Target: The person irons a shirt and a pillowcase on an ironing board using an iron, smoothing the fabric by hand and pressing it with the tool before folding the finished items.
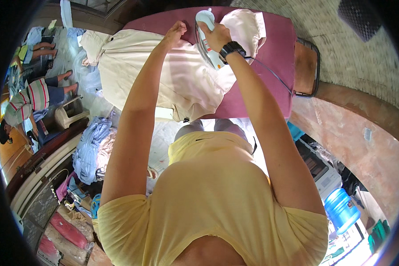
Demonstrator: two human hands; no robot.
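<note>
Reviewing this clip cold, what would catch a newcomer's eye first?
Probably the wearer's yellow shirt, filling the lower middle of the view. Next, at the top, the right hand grips an iron over a cream garment spread on a maroon ironing board. Toward the edges, a bright blue water jug stands out at lower right, and a person in a striped shirt at far left.
</note>
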